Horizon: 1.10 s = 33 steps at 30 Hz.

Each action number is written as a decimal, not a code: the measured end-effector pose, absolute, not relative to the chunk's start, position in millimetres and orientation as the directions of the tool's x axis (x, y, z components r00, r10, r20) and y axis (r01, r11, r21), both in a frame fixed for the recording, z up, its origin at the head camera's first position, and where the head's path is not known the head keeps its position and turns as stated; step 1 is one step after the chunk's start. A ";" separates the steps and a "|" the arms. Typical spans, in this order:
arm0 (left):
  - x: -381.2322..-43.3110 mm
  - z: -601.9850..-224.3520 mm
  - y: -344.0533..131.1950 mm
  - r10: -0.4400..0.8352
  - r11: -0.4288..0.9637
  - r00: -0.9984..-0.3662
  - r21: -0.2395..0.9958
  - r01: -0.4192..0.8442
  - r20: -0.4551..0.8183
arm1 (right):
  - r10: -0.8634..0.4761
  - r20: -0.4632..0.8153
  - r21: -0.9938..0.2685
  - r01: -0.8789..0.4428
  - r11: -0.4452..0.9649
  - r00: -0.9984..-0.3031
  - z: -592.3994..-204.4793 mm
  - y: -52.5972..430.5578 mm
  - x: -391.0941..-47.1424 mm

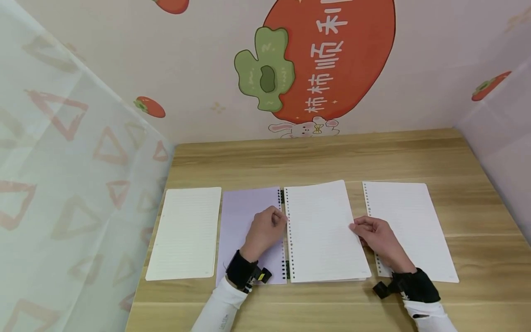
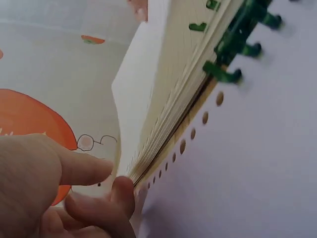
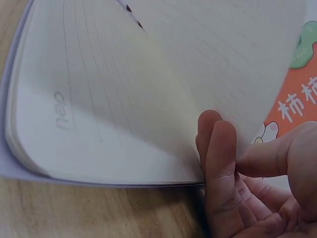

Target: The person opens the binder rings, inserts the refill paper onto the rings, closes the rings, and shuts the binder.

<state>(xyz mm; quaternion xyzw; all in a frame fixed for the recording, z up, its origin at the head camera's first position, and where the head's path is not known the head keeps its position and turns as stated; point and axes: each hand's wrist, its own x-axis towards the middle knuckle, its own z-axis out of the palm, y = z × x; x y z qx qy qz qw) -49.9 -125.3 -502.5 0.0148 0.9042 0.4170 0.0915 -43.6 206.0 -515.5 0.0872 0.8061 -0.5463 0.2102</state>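
Observation:
A loose-leaf notebook lies open, its purple cover (image 1: 249,203) on the left and a stack of lined pages (image 3: 44,148) on the right. Green binder rings (image 2: 223,72) stand open along the middle. Over the stack is a white lined sheet (image 1: 321,230) with punched holes down its left side. My left hand (image 1: 265,230) is at that holed edge, with thumb and forefinger pinching the paper (image 2: 130,124) in the left wrist view. My right hand (image 1: 379,240) pinches the sheet's right edge between thumb and fingers, lifting it off the pages below.
To the left of the cover lies a cream lined sheet (image 1: 184,235). A white punched sheet (image 1: 410,226) lies right of the notebook, partly behind my right hand. All rest on a wooden table (image 1: 315,159) against a printed wall (image 1: 207,69).

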 end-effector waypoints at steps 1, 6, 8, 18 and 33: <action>-50.5 -501.8 -124.7 0.104 0.673 -0.986 0.739 -0.027 -0.130 | -0.090 -0.434 -0.844 0.370 0.388 -0.896 -515.8 206.2 -43.5; -53.8 -503.1 -122.1 0.205 0.762 -0.978 0.633 0.139 -0.033 | -0.092 -0.436 -0.847 0.374 0.377 -0.895 -516.1 207.0 -42.7; -54.5 -504.4 -121.9 0.264 0.778 -0.965 0.593 0.206 -0.011 | -0.097 -0.436 -0.851 0.374 0.369 -0.895 -515.8 206.9 -42.5; -54.2 -508.5 -120.1 0.362 0.814 -0.931 0.499 0.298 -0.035 | -0.107 -0.445 -0.854 0.385 0.349 -0.889 -512.4 206.8 -41.8; -35.5 -495.6 -124.7 0.422 0.795 -0.906 0.492 0.356 -0.026 | -0.115 -0.448 -0.864 0.396 0.311 -0.887 -514.4 206.0 -42.0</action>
